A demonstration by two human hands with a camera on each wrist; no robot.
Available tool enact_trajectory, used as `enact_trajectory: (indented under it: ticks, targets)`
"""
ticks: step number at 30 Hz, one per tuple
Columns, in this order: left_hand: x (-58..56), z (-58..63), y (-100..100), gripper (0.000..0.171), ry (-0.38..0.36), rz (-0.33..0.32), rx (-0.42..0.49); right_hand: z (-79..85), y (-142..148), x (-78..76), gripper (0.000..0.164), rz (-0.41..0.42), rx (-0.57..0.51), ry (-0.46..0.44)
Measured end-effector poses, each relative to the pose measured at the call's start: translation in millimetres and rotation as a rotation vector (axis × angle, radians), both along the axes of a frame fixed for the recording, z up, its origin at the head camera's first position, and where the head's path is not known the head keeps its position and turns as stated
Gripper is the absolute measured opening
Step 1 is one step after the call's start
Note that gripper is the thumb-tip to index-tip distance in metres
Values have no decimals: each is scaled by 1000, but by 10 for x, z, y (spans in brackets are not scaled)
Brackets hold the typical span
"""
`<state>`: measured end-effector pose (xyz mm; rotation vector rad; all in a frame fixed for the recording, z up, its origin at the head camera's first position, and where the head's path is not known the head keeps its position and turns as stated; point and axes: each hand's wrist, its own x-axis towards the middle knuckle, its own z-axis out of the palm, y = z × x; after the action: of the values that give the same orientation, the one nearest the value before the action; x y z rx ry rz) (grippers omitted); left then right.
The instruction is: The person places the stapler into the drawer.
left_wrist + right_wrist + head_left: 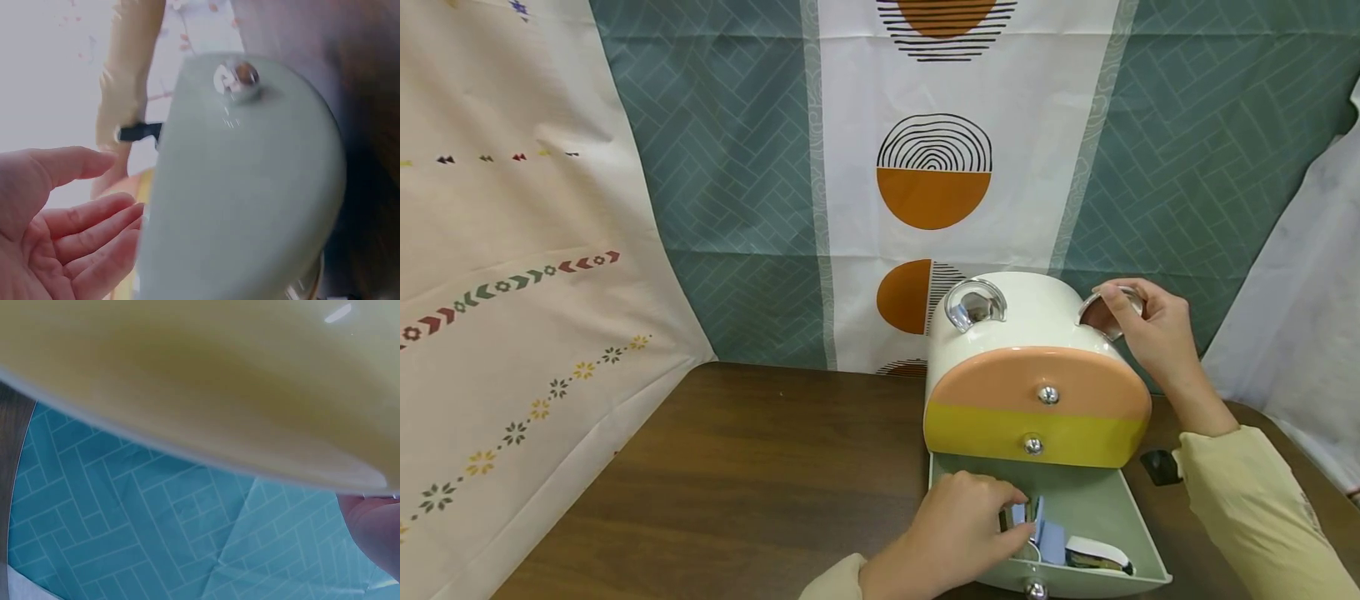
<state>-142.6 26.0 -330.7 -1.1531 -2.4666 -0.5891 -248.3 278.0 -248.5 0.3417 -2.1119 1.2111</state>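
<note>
A rounded white chest [1022, 329] with an orange and yellow front stands on the table, its pale green bottom drawer [1090, 500] pulled out. My right hand [1153, 329] grips the silver ear-shaped piece [1099, 317] at the chest's upper right. Over the drawer reaches my left hand [962, 529], thumb and fingers spread apart beside the small items inside. Among these are a blue piece [1052, 543] and a white-and-dark item [1099, 553]. The left wrist view shows the fingers [100, 215] partly behind the drawer front [250, 169], with a gap to the thumb.
A second silver ear [976, 305] sits at the chest's upper left. Silver knobs [1048, 395] mark the drawers. Brown tabletop [760, 483] extends to the left, and patterned cloths [730, 167] hang behind and at the sides. A black object [1161, 468] shows near the right sleeve.
</note>
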Motion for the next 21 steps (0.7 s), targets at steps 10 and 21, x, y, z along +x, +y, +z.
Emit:
enact_trajectory:
  ticks: [10, 21]
  targets:
    - [248, -39, 56, 16, 97, -111, -75, -12, 26, -13, 11, -4, 3, -1]
    - [384, -339, 234, 7, 64, -71, -218, -13, 25, -3, 12, 8, 3, -3]
